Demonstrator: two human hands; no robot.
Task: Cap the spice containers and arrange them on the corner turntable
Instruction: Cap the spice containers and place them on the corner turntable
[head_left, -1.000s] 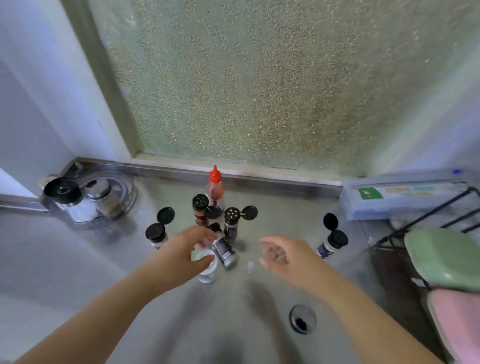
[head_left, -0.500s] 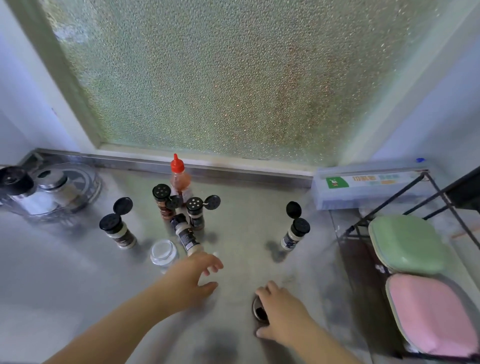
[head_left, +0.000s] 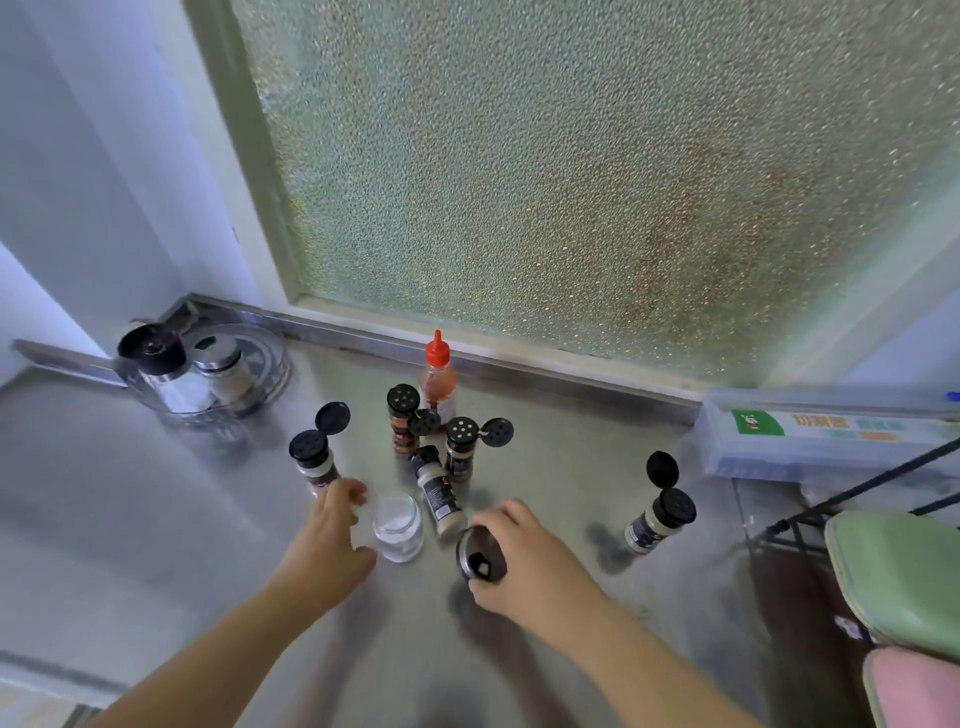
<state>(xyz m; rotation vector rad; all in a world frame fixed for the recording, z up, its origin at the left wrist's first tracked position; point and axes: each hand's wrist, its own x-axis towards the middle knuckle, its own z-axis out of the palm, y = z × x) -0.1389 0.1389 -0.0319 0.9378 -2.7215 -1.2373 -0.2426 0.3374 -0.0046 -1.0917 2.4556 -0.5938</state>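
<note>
A clear glass jar stands uncapped on the steel counter. My left hand wraps its left side. My right hand holds a round dark lid just right of the jar, tilted on edge. Behind them stand spice shakers with black flip lids open, and one more stands far right. A white shaker leans between the jar and the others. A red-capped sauce bottle stands at the back. The clear turntable in the left corner carries two capped containers.
A frosted window rises behind the counter. At the right lie a long pale box, a black wire rack, and green and pink pads.
My right hand lifted the dark lid off the counter and brought it up beside the jar. My left hand moved left onto the jar.
</note>
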